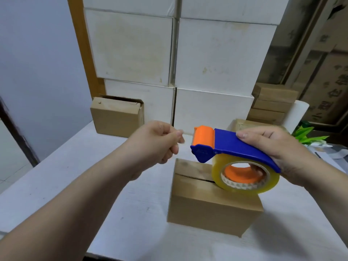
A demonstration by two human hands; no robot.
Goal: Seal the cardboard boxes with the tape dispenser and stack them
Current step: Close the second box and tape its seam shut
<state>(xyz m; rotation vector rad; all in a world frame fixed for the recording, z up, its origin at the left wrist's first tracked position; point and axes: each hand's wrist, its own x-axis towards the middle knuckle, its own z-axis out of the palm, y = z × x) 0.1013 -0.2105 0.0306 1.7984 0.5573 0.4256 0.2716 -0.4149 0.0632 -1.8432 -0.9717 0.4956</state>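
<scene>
A brown cardboard box [211,202] stands on the white table [62,174] in front of me, its top flaps closed with an open seam between them. Above it my right hand [282,153] grips a blue and orange tape dispenser [231,146] loaded with a roll of clear tape [244,176]. The roll hangs just over the box's far right top. My left hand [160,140] pinches the free end of the clear tape at the dispenser's orange front. Another brown box [116,117] with its flaps loose sits at the back left of the table.
A wall of white boxes [216,55] rises behind the table. Several brown boxes [271,104] are stacked at the back right, with one more box [244,125] behind the dispenser. A green plant [308,136] and papers lie at the right edge.
</scene>
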